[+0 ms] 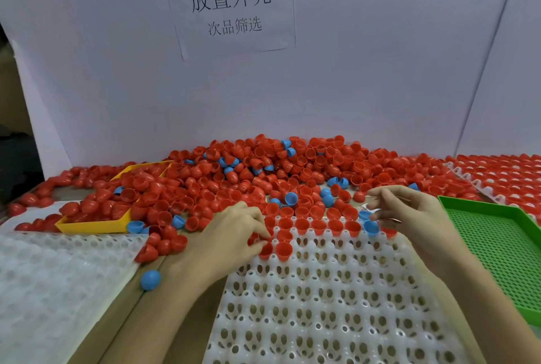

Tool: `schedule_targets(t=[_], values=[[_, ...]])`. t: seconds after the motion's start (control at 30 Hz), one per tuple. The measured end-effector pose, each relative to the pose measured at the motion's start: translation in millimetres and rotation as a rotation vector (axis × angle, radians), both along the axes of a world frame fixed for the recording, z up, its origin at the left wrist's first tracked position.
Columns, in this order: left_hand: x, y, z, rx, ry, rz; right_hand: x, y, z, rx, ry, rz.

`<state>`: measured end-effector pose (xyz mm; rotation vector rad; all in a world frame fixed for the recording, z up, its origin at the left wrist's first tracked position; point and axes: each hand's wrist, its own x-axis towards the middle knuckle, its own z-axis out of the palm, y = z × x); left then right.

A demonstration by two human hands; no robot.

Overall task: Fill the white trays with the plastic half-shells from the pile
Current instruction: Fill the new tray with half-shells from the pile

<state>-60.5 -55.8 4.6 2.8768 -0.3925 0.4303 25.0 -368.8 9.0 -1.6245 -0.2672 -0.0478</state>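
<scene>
A big pile of red half-shells (263,167), with a few blue ones mixed in, lies along the back of the table. In front of me sits a white tray (322,299) with rows of holes; its far rows hold several red shells (319,224). My left hand (231,235) pinches a red shell (265,248) at the tray's second row. My right hand (409,214) hovers over the tray's far right corner with its fingers curled around a blue shell (371,226).
A yellow bin (93,224) full of red shells stands at the left. A green perforated tray (497,249) lies at the right, a filled white tray (503,173) behind it. Another white tray (52,276) lies at the near left, a loose blue shell (150,279) beside it.
</scene>
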Motion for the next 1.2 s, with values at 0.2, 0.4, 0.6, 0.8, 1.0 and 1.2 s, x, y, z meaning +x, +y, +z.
schedule_targets(t=[0.2,0.4,0.6,0.8,1.0,1.2], values=[[1,0,-4,0.078,-0.032,-0.038,6,-5,-3,0.036,0.063,-0.186],[5,14,0,-0.185,-0.028,0.006,7,-4,-3,0.026,0.067,-0.219],[40,33,-13,-0.367,-0.139,0.236,9,-3,-6,0.015,0.054,-0.230],[75,42,-12,-0.192,-0.019,0.102,10,-2,-9,0.002,0.059,-0.235],[75,37,-10,-0.299,-0.238,0.243,12,-4,-8,0.016,0.052,-0.234],[22,7,-2,-0.525,-0.393,0.068,2,1,-1,0.007,0.044,-0.102]])
